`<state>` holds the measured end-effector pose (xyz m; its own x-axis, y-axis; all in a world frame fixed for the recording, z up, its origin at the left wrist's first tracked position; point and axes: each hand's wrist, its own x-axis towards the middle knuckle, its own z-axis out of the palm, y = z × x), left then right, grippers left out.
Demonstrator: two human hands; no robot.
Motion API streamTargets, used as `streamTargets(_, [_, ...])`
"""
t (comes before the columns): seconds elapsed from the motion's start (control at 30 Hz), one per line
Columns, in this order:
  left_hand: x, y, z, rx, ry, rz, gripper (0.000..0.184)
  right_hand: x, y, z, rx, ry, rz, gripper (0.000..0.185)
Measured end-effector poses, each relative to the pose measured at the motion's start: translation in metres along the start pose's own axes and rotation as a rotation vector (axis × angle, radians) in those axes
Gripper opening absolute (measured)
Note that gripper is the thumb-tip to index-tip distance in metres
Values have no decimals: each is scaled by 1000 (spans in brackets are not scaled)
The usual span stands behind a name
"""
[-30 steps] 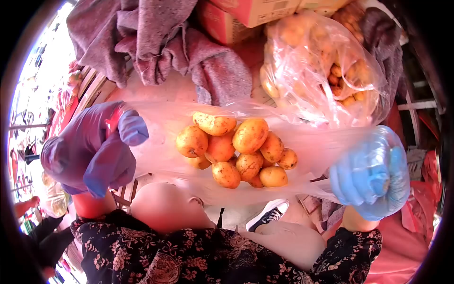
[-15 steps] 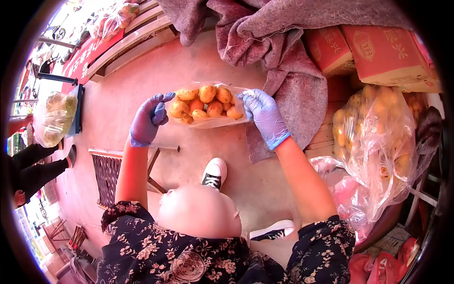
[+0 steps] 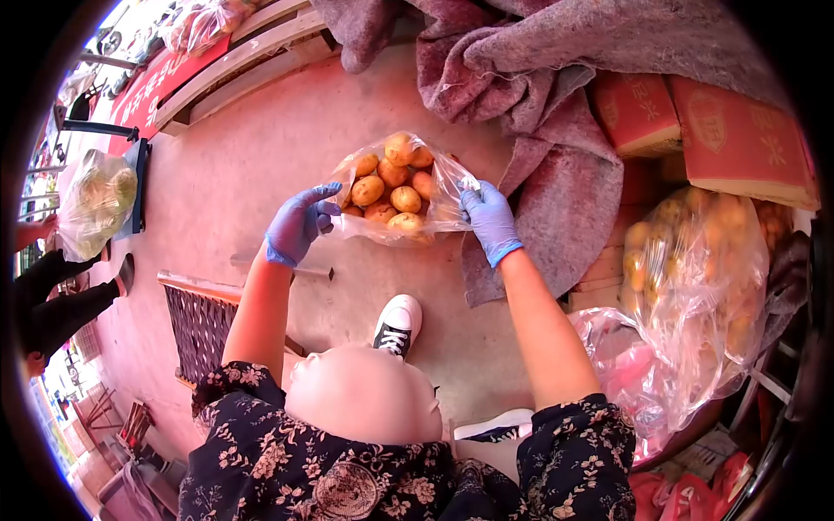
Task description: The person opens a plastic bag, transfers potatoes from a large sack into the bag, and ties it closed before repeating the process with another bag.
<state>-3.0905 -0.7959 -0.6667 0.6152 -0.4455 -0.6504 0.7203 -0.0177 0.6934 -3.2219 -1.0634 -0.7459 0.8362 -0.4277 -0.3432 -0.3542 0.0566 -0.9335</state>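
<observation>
A clear plastic bag (image 3: 447, 187) with several yellow-orange, potato-like round items (image 3: 393, 174) hangs between my two gloved hands, above the floor. My left hand (image 3: 304, 224), in a blue-purple glove, pinches the bag's left edge. On the other side, my right hand (image 3: 488, 217), gloved the same way, has its fingers closed on the bag's right corner. The round items are bunched in the middle of the bag.
At the right, a large clear bag (image 3: 695, 278) of similar items stands below red cartons (image 3: 738, 143). A grey-purple blanket (image 3: 565, 200) drapes nearby. A woven stool (image 3: 204, 326) is at left. Another person's legs (image 3: 65, 300) and a bag of greens (image 3: 100, 204) are far left.
From a close view, the hands and bag now appear farther from the camera. Since the second frame, the bag has shifted slightly right and the items inside have piled up differently.
</observation>
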Motion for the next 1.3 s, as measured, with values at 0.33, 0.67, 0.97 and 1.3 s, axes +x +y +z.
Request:
streamTargets(0.33, [22,-5,18,10,151,145,26,15,6,9,137,19,-77,40])
streamTargets(0.67, [-18,9,1,-354,85,136,18,-19,-29,-32,-96,-47,-105,15])
streamTargets(0.97, [-56,-10,21,-236,127,338,9,-55,-55,-57,266,-105,-117,7])
streamTargets(1.3, [-61,-9,54,-8,-37,196,7,-64,-56,-86,374,-53,0,7])
